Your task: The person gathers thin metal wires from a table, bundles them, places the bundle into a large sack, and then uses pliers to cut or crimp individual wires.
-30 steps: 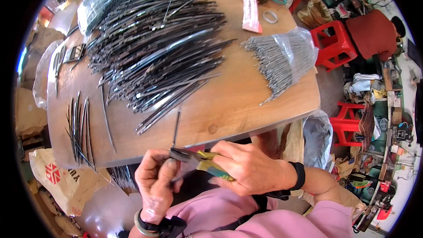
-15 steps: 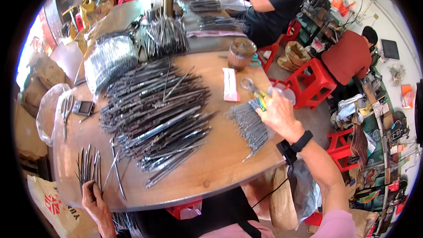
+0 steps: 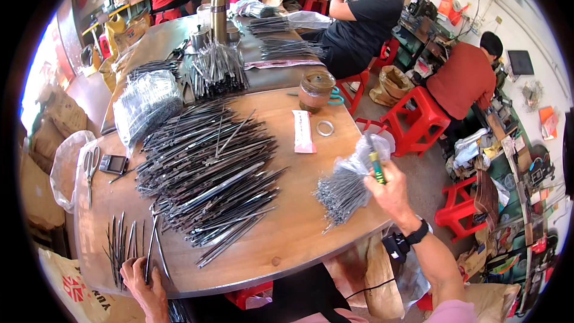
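Observation:
My right hand (image 3: pixel 391 189) is closed round a green and yellow pen-shaped tool (image 3: pixel 376 166), its dark tip pointing up and away from me. Beside that hand, a bundle of thin grey metal rods (image 3: pixel 342 194) lies at the table's right edge, its far end in clear plastic. At the front left edge, my left hand (image 3: pixel 143 281) rests with thumb and fingers apart round the near end of a thin metal rod (image 3: pixel 152 240). Several dark rods (image 3: pixel 122 239) lie fanned out just left of it. A large heap of dark metal rods (image 3: pixel 206 167) covers the middle.
A clear ring (image 3: pixel 324 128) and a pink-white packet (image 3: pixel 304 133) lie beyond the bundle, before a brown jar (image 3: pixel 317 91). Scissors (image 3: pixel 90 170) lie at left. A plastic-wrapped bundle (image 3: pixel 148 104) sits behind the heap. A person in black (image 3: pixel 365 33) sits across the table.
The tool in my right hand has swung from pointing toward the clear ring to pointing up, and the hand has moved right and nearer. My left hand has shifted right, its fingers now spread.

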The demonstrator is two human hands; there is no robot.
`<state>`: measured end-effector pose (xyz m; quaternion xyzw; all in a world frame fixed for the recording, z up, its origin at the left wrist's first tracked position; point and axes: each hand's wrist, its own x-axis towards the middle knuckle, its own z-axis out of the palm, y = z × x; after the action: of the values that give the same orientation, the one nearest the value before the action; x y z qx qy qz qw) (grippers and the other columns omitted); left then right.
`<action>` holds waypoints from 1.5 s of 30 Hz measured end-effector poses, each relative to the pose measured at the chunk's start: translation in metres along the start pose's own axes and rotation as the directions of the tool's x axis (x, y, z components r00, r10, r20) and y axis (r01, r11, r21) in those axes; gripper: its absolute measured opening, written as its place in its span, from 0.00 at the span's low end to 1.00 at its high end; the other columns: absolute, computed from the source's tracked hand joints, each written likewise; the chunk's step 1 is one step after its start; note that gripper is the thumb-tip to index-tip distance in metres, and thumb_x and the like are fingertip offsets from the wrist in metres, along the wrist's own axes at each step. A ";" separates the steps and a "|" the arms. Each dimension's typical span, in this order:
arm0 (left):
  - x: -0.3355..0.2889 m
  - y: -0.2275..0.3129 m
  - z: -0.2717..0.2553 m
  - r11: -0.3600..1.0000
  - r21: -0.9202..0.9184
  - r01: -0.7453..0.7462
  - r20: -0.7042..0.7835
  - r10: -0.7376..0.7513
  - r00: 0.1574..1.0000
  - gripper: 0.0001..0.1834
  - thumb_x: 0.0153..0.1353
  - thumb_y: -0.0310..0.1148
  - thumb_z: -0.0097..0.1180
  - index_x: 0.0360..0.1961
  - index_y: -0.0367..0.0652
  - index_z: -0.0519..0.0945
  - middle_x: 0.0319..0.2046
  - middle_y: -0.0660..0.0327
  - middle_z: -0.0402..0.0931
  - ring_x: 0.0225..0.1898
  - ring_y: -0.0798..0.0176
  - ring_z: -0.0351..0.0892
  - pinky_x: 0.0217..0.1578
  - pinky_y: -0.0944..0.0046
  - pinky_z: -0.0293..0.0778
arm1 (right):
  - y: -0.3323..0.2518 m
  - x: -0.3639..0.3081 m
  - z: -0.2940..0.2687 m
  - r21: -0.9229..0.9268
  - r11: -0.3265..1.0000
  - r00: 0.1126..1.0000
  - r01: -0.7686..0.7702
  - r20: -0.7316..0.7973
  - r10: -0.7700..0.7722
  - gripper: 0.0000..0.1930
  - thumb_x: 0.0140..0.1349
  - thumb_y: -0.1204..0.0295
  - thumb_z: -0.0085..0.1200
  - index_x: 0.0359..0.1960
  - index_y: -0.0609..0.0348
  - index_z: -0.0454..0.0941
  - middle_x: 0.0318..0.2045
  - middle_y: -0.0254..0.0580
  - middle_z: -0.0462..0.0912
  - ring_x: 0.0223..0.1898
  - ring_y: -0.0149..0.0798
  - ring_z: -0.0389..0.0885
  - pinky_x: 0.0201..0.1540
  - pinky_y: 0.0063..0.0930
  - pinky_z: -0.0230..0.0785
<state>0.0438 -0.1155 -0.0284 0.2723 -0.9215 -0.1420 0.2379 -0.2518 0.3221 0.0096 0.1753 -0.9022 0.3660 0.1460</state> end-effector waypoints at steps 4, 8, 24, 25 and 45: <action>-0.006 0.038 -0.016 0.989 -0.071 -0.126 -0.005 0.126 0.992 0.16 0.52 0.21 0.57 0.44 0.35 0.76 0.46 0.47 0.71 0.50 0.44 0.70 0.53 0.53 0.65 | 0.000 -0.009 0.006 -0.189 0.978 0.995 0.089 0.070 -0.077 0.12 0.56 0.67 0.65 0.33 0.66 0.81 0.31 0.49 0.78 0.32 0.45 0.80 0.38 0.35 0.72; -0.027 0.072 -0.035 0.917 -0.396 0.050 0.151 0.012 0.988 0.08 0.65 0.22 0.58 0.44 0.39 0.83 0.35 0.58 0.75 0.32 0.66 0.75 0.26 0.70 0.68 | -0.030 -0.039 -0.024 -0.062 0.998 0.999 -0.004 0.043 0.006 0.13 0.57 0.65 0.64 0.33 0.65 0.81 0.31 0.49 0.78 0.32 0.47 0.80 0.38 0.39 0.71; -0.030 0.122 -0.011 0.851 -0.513 -0.107 0.251 0.268 0.930 0.05 0.61 0.17 0.56 0.39 0.32 0.80 0.31 0.49 0.76 0.32 0.49 0.79 0.35 0.58 0.75 | -0.036 -0.046 0.034 0.168 0.970 0.944 -0.173 0.309 0.115 0.14 0.60 0.64 0.59 0.33 0.66 0.80 0.32 0.55 0.79 0.37 0.55 0.79 0.41 0.43 0.70; -0.031 0.119 -0.011 0.848 -0.521 -0.095 0.251 0.258 0.933 0.07 0.61 0.18 0.57 0.40 0.33 0.80 0.30 0.50 0.76 0.30 0.51 0.79 0.33 0.59 0.74 | -0.036 -0.048 0.035 0.172 0.973 0.946 -0.153 0.311 0.094 0.14 0.60 0.64 0.59 0.33 0.66 0.80 0.33 0.54 0.80 0.37 0.55 0.79 0.41 0.42 0.70; -0.009 0.096 0.034 0.934 -0.144 -0.328 0.226 0.353 0.908 0.13 0.53 0.20 0.58 0.41 0.36 0.79 0.36 0.49 0.70 0.41 0.45 0.69 0.43 0.49 0.66 | -0.078 -0.132 0.010 0.650 0.626 0.893 -0.430 0.409 0.189 0.06 0.63 0.72 0.59 0.35 0.63 0.80 0.36 0.37 0.79 0.35 0.31 0.77 0.39 0.25 0.69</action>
<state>-0.0091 -0.0276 -0.0228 0.0747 -0.9687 -0.1785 0.1558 -0.1020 0.2904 -0.0010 0.1125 -0.7096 0.6811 -0.1412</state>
